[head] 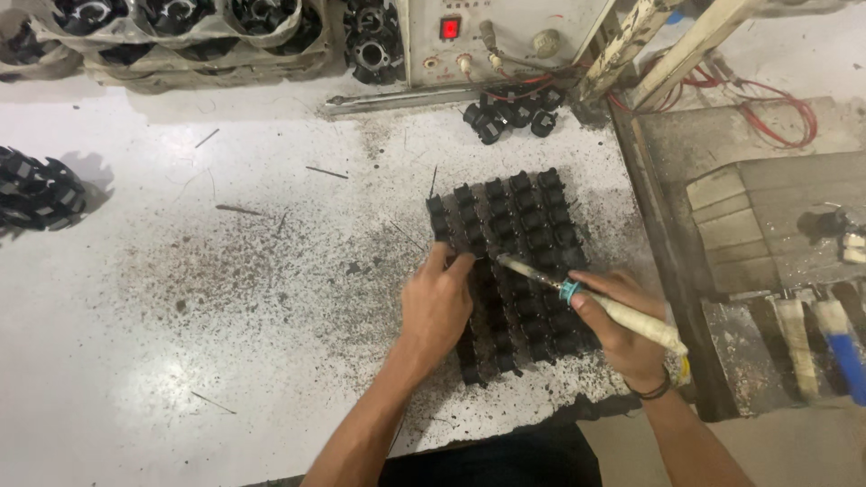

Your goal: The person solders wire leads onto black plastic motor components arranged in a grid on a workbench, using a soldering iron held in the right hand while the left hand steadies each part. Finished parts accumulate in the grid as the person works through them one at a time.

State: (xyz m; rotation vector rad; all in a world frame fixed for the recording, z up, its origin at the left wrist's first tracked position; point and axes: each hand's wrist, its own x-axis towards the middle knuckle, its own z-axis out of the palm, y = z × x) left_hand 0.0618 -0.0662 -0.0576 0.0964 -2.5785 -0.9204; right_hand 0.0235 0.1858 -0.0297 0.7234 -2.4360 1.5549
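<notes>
Block of small black parts (pixel 510 261) lying flat on speckled white table (pixel 225 298), steadied at near-left edge by left hand (pixel 437 302) with fingers pressed flat, right hand (pixel 622 329) at near-right edge gripping pale-handled soldering iron (pixel 595 302), tip angled down onto block.

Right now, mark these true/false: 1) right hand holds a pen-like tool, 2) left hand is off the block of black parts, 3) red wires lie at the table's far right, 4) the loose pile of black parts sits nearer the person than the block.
1) True: the right hand holds a cream-handled, pen-like tool, tip over the block.
2) False: the left hand rests on the gridded block of small black parts.
3) True: red wires loop at the far right.
4) False: the loose pile of black parts lies beyond the block, by the grey machine box.
</notes>
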